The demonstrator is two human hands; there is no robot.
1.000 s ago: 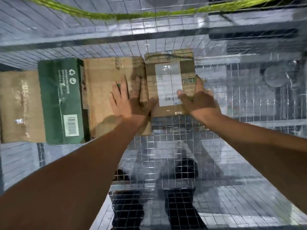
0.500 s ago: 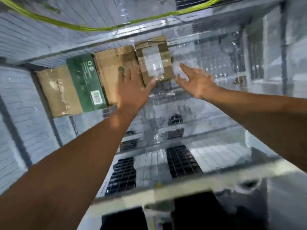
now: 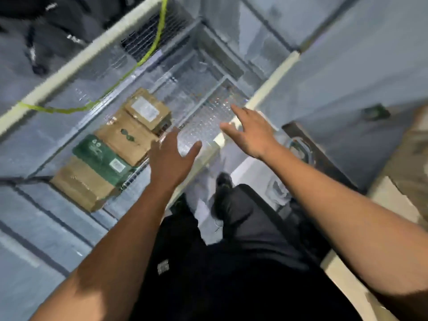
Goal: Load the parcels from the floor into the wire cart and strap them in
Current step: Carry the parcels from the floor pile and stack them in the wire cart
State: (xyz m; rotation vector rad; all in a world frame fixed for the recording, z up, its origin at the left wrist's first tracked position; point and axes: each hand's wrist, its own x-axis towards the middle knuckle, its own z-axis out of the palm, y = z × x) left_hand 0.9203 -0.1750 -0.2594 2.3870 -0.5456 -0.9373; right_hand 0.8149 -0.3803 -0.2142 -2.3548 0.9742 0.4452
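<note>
**Wire cart** (image 3: pixel 208 121): mesh floor and walls, cream frame rail. The whole view is motion-blurred.

**Green parcel** (image 3: pixel 102 158): lies flat on the cart floor along the far mesh wall, with a white barcode label on its top. It is the reference point for the entries below.

**Plain brown parcel** (image 3: pixel 81 184): touches the green parcel's left side and ends the row.

**Marked brown parcel** (image 3: pixel 127 135): touches the green parcel's right side and has a green mark on its top.

**Labelled parcel** (image 3: pixel 148 110): second place to the right of the green parcel, touching the marked brown parcel. It is smaller and taped, with a white label facing up.

**Strap** (image 3: pixel 148 54): yellow-green, slack along the mesh wall behind and above the green parcel. It crosses none of the parcels.

**Left hand** (image 3: pixel 171 161): in the air just right of the green parcel, on its near side. The fingers are straight and spread with the thumb out, holding nothing.

**Right hand** (image 3: pixel 252 133): well to the right of the green parcel, past the labelled parcel, over bare mesh and the rail. The fingers are splayed and nothing is held.

**Dark trousers** (image 3: pixel 231 251) and **shoe** (image 3: pixel 223 181): on the near side of the green parcel, outside the cart.
</note>
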